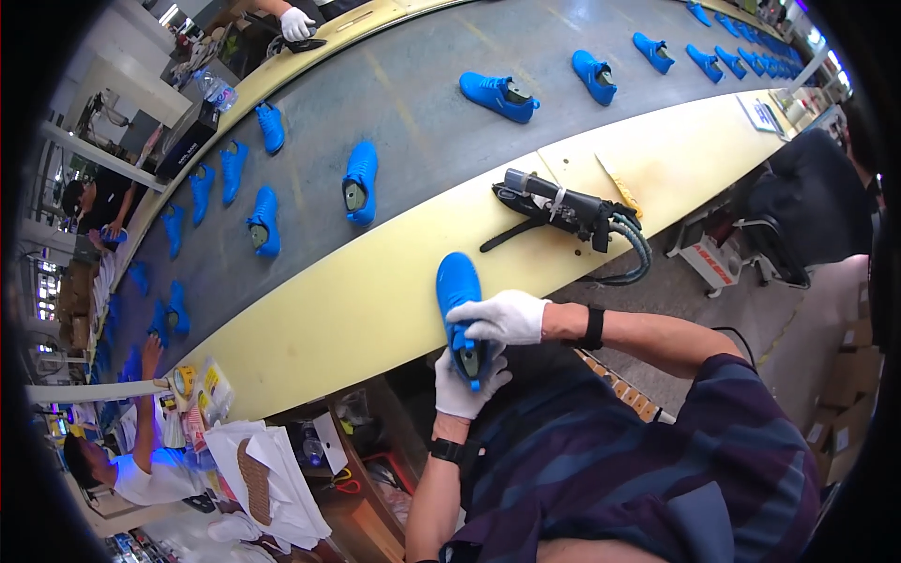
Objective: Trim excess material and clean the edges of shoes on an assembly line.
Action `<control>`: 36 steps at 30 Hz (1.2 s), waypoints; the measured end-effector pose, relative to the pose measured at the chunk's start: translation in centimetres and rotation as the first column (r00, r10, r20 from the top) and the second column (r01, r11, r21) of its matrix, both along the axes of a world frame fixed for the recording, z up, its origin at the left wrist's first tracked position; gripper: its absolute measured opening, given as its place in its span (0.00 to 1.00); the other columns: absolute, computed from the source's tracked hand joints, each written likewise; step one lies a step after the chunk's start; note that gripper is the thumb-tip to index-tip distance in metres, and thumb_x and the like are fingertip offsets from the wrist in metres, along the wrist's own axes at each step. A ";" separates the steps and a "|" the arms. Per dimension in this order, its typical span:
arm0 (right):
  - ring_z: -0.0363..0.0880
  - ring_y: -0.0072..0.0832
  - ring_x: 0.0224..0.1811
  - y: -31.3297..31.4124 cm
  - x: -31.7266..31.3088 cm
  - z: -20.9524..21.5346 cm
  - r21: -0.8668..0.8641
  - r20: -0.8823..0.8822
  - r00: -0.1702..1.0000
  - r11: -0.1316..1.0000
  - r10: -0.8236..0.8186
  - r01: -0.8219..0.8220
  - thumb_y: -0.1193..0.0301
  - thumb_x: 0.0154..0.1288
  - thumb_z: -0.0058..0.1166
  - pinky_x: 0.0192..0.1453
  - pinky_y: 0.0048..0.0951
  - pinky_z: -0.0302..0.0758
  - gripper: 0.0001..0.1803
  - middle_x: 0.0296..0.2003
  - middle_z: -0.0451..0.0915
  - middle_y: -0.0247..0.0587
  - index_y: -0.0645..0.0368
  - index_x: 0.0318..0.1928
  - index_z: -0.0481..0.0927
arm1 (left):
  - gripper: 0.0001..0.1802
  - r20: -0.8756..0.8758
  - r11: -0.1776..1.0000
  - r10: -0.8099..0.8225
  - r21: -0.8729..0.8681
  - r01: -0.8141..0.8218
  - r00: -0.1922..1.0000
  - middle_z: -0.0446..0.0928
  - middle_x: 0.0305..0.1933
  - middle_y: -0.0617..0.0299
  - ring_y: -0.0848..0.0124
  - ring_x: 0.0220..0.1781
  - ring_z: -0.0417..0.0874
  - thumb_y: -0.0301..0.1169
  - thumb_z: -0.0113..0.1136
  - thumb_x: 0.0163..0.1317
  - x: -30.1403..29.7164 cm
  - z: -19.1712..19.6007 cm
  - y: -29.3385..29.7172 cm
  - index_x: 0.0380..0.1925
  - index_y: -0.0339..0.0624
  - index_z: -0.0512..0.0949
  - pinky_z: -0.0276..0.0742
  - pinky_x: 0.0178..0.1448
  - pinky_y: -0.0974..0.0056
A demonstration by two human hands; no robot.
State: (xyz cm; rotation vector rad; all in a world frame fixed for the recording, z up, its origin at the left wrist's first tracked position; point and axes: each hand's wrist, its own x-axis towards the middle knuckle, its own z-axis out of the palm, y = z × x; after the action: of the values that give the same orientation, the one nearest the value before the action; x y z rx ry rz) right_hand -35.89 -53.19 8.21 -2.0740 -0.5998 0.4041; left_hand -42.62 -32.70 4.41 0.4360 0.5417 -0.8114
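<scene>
A blue lace-up shoe is held over the near edge of the pale yellow bench top, its toe pointing away from me. My left hand, in a white glove, grips the shoe from below around its heel. From the right, my right hand, also gloved in white, lies across the lace area with its fingers closed on the upper. A greenish insole shows in the shoe's opening. The right fingertips partly cover the laces.
Beyond the bench runs a grey conveyor belt carrying several blue shoes. A black handheld device with hoses and a yellow-handled knife lie on the bench. Co-workers' hands are across the belt and at left. A black chair stands right.
</scene>
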 end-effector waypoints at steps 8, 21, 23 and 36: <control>0.87 0.48 0.42 -4.2 7.2 5.5 -0.149 0.647 0.746 0.934 -0.157 0.326 0.71 0.65 0.65 0.48 0.48 0.83 0.18 0.39 0.87 0.50 0.55 0.55 0.86 | 0.53 0.182 0.975 -0.022 -0.214 0.062 0.983 0.81 0.38 0.54 0.64 0.22 0.74 0.80 0.39 0.71 0.0 -0.2 3.1 0.59 0.36 0.77 0.71 0.28 0.55; 0.78 0.25 0.29 -9.1 3.9 9.3 -0.191 0.142 0.887 0.867 -0.440 0.461 0.61 0.66 0.75 0.36 0.35 0.78 0.20 0.26 0.81 0.43 0.64 0.42 0.81 | 0.49 0.114 0.969 0.080 -0.242 -0.051 0.990 0.82 0.38 0.53 0.66 0.20 0.70 0.77 0.33 0.75 3.6 6.3 0.6 0.53 0.39 0.78 0.66 0.27 0.58; 0.79 0.23 0.25 -7.5 -0.2 13.8 -0.016 0.188 0.890 0.905 -0.414 0.425 0.69 0.59 0.77 0.32 0.33 0.77 0.16 0.22 0.79 0.39 0.61 0.35 0.79 | 0.48 0.112 0.976 0.077 -0.212 -0.052 0.991 0.82 0.38 0.54 0.66 0.19 0.70 0.77 0.32 0.76 4.1 7.7 -0.5 0.53 0.41 0.78 0.66 0.27 0.59; 0.83 0.49 0.24 -4.2 0.1 19.0 -0.128 0.522 0.817 0.925 -0.245 0.359 0.67 0.56 0.82 0.30 0.42 0.78 0.20 0.23 0.80 0.51 0.59 0.35 0.80 | 0.39 0.089 0.994 0.015 0.111 -0.024 0.996 0.77 0.30 0.59 0.68 0.14 0.67 0.77 0.41 0.74 6.0 10.8 -3.0 0.47 0.52 0.77 0.61 0.23 0.61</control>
State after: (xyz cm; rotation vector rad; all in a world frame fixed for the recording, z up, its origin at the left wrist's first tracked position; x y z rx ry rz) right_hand -35.79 -57.41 27.18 -2.4603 -0.5174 -0.2829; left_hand -36.60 -35.69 15.17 0.5661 0.5097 -0.7416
